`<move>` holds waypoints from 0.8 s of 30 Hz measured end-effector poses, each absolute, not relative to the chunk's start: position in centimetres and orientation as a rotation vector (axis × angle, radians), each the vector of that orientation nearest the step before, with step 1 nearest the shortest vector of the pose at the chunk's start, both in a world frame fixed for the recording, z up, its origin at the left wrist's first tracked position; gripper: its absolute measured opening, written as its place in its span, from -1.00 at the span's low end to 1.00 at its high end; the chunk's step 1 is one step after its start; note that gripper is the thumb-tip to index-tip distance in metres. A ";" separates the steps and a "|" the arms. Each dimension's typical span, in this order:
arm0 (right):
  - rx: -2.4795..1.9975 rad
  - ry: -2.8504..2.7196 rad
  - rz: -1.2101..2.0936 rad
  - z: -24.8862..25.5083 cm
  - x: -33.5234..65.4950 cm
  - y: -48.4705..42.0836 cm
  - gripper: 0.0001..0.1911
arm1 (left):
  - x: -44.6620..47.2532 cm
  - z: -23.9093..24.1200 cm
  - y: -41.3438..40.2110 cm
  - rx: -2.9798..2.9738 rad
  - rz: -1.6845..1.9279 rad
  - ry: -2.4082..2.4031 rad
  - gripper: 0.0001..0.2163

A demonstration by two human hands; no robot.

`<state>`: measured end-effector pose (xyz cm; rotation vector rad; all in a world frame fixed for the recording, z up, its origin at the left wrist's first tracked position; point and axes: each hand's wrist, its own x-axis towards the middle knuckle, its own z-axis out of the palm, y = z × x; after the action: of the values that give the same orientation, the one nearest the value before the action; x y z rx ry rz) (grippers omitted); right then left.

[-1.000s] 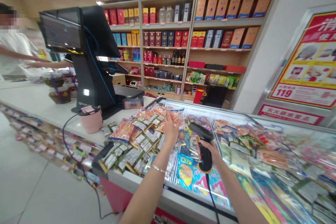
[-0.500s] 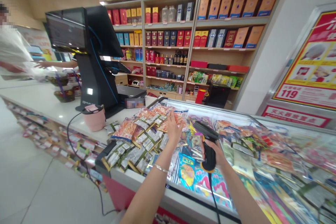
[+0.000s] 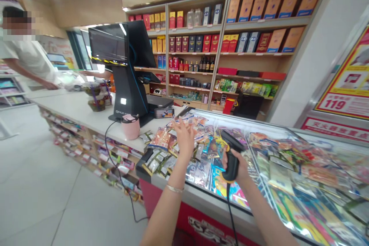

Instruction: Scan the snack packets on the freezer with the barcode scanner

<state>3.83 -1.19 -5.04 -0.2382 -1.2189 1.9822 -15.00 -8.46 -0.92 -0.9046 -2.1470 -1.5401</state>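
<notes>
left hand [image 3: 185, 137]: spread, over the snack packets [image 3: 162, 139]
right hand [image 3: 242, 166]: wrapped around the scanner [image 3: 232, 164], above the display case [image 3: 207, 200]
snack packets: heaped on the display case
pink cup [image 3: 130, 129]: on the counter [image 3: 72, 103], beside the screen stand [image 3: 128, 92]

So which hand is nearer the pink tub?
Left. The left hand is over the packs, to the right of the pink tub. The right hand is farther right, holding the scanner.
</notes>
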 end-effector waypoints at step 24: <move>-0.382 -1.185 2.088 -9.5 -3.9 -5.4 -0.71 | -18.4 -6.1 -12.9 -1.072 -0.912 -2.422 -0.51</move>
<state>-3.87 -5.42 -9.49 -0.3820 -1.1850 2.0884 -18.38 -12.89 -6.11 -1.0723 -2.4221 -0.9121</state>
